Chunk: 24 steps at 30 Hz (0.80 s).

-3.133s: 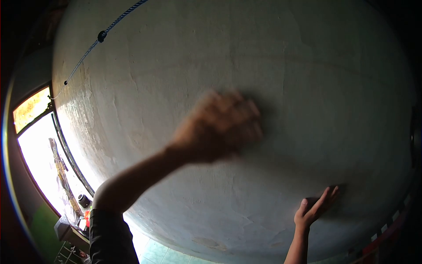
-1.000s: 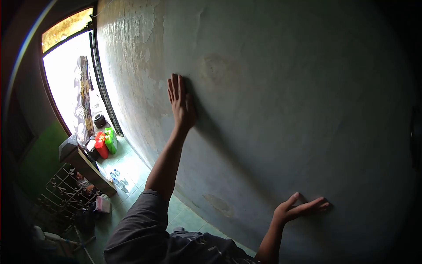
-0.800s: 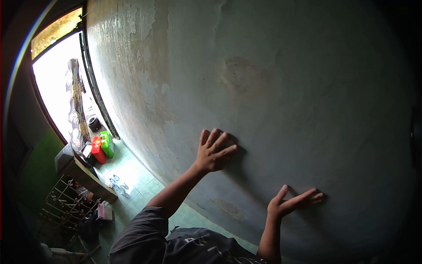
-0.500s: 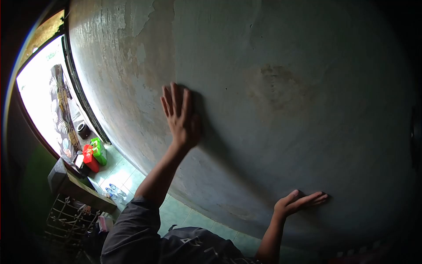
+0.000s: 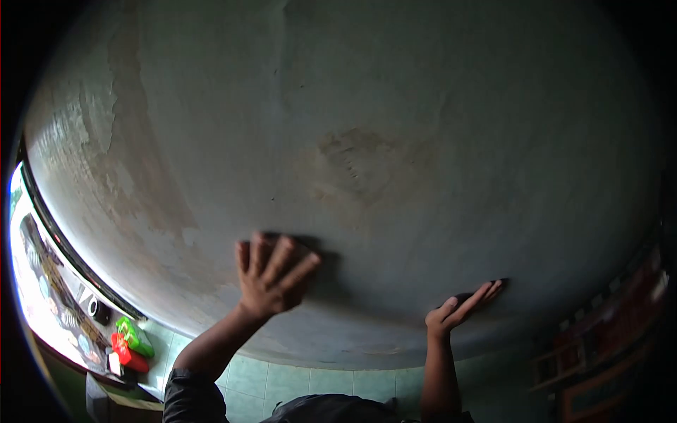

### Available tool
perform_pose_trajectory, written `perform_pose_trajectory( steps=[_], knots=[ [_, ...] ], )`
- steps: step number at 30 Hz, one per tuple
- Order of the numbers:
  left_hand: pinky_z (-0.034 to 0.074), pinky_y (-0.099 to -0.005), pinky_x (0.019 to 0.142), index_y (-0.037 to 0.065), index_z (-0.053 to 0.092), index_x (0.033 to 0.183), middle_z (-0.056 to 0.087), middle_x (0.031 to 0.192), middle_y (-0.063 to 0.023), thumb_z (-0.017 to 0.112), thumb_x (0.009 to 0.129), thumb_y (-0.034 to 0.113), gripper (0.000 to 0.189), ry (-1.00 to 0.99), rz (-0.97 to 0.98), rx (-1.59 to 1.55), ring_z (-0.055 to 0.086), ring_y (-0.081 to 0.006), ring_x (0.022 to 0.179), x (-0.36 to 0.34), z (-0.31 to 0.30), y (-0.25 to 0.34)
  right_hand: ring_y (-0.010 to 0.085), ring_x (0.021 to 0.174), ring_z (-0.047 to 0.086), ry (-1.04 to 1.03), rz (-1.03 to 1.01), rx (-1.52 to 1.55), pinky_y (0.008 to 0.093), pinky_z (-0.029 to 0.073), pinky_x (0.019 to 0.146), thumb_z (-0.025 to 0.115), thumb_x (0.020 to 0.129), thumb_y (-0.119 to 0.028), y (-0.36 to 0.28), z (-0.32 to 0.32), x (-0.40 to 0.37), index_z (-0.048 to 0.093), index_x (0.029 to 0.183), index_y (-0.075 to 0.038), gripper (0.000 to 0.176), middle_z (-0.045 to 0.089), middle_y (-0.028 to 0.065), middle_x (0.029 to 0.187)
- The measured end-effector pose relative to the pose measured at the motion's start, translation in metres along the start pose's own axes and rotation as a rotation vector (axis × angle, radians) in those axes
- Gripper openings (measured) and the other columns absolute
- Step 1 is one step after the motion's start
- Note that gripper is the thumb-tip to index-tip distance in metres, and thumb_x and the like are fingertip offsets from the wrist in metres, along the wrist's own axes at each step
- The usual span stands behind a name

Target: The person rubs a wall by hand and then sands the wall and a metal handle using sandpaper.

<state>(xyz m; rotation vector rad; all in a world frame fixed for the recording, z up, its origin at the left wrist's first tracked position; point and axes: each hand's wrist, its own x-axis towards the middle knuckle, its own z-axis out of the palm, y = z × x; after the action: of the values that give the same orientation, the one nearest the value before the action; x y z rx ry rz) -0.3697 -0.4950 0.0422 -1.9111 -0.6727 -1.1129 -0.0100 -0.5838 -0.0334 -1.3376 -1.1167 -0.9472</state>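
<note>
My left hand (image 5: 273,273) is at the painted wall (image 5: 395,247), fingers spread and a little blurred, with its shadow falling just to the right. Whether the palm presses flat or only the fingertips touch cannot be seen. Lower and farther right, my right hand (image 5: 460,309) lies edge-on near the wall, fingers stretched out and thumb apart. Neither hand holds anything. Above and between them the wall carries a brownish worn patch (image 5: 360,166). Peeling, stained paint (image 5: 134,141) runs down the wall's left side.
At left a bright doorway (image 5: 35,261) opens beside a patterned curtain (image 5: 63,303). Near it on the floor stand a green bag (image 5: 135,337) and a red bag (image 5: 128,354). Pale green tiles (image 5: 282,381) run along the wall's foot. Dim wooden furniture (image 5: 599,384) is at lower right.
My view has swung to the right. My left hand has come down the wall with its fingers more spread, while my right hand stays outstretched low on the right.
</note>
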Motion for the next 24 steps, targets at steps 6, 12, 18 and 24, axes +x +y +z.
perform_pose_trajectory(
  steps=[6, 12, 18, 24],
  knots=[
    [0.010, -0.0634, 0.122, 0.020, 0.044, 0.155, 0.030, 0.165, -0.0193, 0.046, 0.100, 0.034, 0.057, 0.156, -0.108, 0.188, 0.020, -0.0446, 0.154, 0.091, -0.039, -0.091, 0.0484, 0.153, 0.017, 0.000, -0.088, 0.024, 0.0603, 0.012, 0.123, 0.032, 0.107, -0.040, 0.031, -0.003, -0.005, 0.021, 0.157, 0.010, 0.071, 0.019, 0.0307, 0.164],
    [0.007, -0.0606, 0.124, 0.025, 0.043, 0.156, 0.029, 0.165, -0.0200, 0.045, 0.101, 0.046, 0.059, 0.118, -0.052, 0.112, 0.023, -0.0453, 0.153, 0.094, -0.019, -0.032, 0.0536, 0.150, 0.020, 0.002, -0.051, -0.008, 0.0665, 0.017, 0.119, 0.037, 0.105, -0.040, 0.037, -0.003, -0.011, 0.025, 0.156, 0.009, 0.072, 0.024, 0.0316, 0.162],
    [0.014, -0.0598, 0.124, 0.038, 0.046, 0.152, 0.034, 0.165, -0.0090, 0.039, 0.103, 0.056, 0.053, 0.022, 0.121, 0.264, 0.027, -0.0360, 0.153, 0.170, -0.024, -0.031, 0.0540, 0.151, 0.017, -0.062, -0.046, 0.045, 0.0665, 0.015, 0.119, 0.045, 0.103, -0.047, 0.075, -0.008, -0.014, 0.026, 0.158, 0.004, 0.077, 0.024, 0.0263, 0.164],
    [0.015, -0.0583, 0.125, 0.042, 0.035, 0.157, 0.022, 0.170, -0.0044, 0.040, 0.095, 0.074, 0.069, -0.041, 0.208, 0.244, 0.019, -0.0333, 0.156, 0.266, -0.014, 0.046, 0.0439, 0.155, 0.014, 0.088, 0.318, 0.140, 0.0565, 0.014, 0.124, 0.031, 0.108, -0.046, 0.142, -0.043, 0.088, 0.022, 0.159, 0.004, 0.071, 0.018, 0.0249, 0.167]
  ],
)
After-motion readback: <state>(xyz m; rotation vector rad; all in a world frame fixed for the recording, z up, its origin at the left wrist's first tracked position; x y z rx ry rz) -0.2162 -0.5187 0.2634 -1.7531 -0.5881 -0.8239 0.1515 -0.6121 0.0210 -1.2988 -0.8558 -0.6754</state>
